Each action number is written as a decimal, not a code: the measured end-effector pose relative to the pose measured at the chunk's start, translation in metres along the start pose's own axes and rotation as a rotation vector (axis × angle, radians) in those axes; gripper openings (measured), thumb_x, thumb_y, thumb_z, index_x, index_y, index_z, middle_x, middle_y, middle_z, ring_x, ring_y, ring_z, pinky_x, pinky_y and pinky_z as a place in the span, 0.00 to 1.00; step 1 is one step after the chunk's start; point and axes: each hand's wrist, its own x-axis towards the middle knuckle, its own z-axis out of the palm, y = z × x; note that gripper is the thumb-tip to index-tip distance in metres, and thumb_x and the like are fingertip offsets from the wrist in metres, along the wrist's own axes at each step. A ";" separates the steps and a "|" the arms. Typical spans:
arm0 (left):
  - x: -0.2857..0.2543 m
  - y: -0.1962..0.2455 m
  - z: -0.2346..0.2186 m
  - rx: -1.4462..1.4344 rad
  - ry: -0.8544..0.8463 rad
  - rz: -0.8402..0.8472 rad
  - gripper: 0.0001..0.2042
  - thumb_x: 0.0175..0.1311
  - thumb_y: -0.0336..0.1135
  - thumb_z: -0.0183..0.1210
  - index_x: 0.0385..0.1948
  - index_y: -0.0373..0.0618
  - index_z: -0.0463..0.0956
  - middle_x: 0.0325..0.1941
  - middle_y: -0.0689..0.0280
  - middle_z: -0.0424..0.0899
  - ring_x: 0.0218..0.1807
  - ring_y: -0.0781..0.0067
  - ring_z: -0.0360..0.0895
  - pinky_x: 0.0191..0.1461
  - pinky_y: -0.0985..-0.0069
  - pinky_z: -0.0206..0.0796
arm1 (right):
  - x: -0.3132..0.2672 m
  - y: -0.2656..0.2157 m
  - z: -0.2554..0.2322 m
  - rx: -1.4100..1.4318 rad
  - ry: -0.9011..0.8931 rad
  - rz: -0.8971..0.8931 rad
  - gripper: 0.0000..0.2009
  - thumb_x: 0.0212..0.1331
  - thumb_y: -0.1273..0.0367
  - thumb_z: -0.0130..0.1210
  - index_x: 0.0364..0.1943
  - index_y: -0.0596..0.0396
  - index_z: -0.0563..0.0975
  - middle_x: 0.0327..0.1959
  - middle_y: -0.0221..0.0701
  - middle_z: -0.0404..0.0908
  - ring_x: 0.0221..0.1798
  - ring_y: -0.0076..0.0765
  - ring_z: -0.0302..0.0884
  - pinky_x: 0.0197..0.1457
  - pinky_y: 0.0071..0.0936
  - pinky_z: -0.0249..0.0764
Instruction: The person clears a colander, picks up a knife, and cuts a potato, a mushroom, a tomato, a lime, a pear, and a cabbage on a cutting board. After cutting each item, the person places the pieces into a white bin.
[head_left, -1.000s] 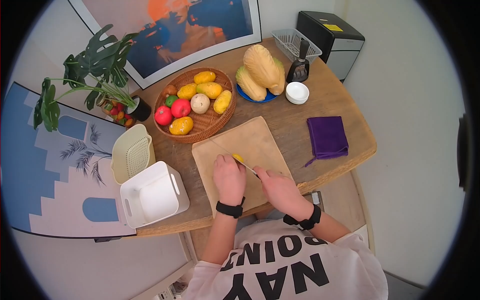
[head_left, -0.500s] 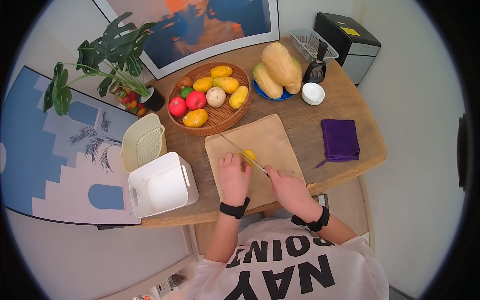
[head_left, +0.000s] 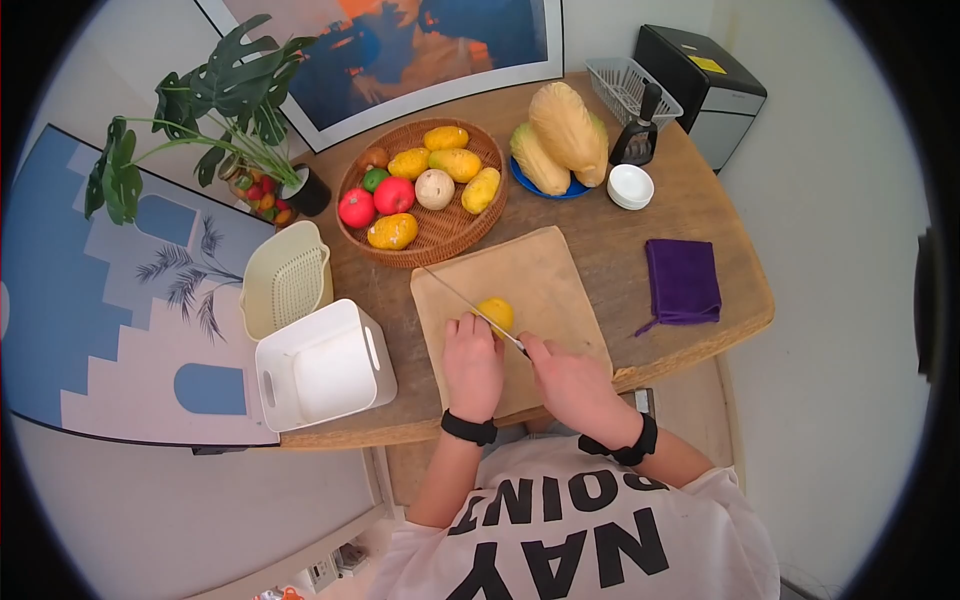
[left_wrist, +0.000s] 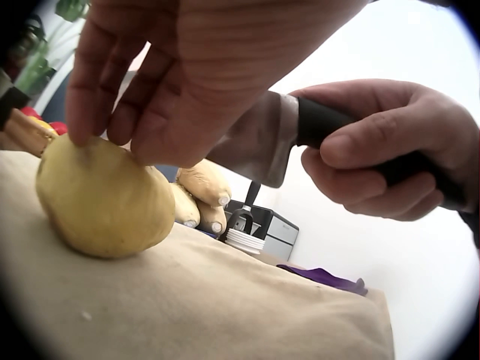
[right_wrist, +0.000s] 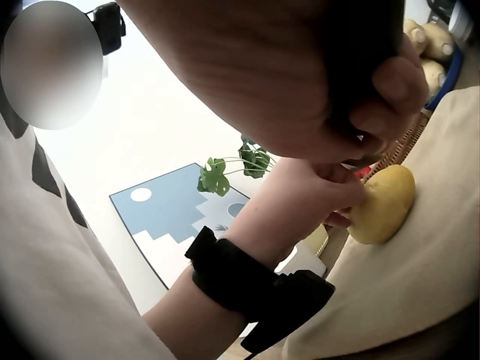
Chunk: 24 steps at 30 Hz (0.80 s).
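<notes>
A yellow fruit lies on the tan board. The left hand holds it from the near-left side; in the left wrist view, bent fingertips of this hand touch the top of the fruit. The right hand grips the black handle of a knife, whose blade crosses the fruit's near-left edge in the head view. Whether the blade touches the skin cannot be told; the left hand covers part of it. In the right wrist view, the fruit looks whole on the visible side.
A round wicker basket of fruit stands behind the board. To the left are a white bin and a cream strainer. Right and back: purple cloth, white bowls, large squashes, black tool stand.
The head view has shifted, moving the scene rightward in the picture. More of the yellow fruit shows beyond the left fingers, and the knife now lies nearer its near-left side.
</notes>
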 end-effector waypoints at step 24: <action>-0.004 -0.007 -0.006 -0.014 -0.023 -0.037 0.07 0.47 0.19 0.63 0.28 0.34 0.77 0.35 0.53 0.78 0.42 0.49 0.76 0.45 0.59 0.72 | 0.000 0.000 0.012 0.150 0.004 -0.021 0.17 0.61 0.74 0.50 0.55 0.60 0.68 0.34 0.47 0.81 0.34 0.57 0.82 0.36 0.47 0.78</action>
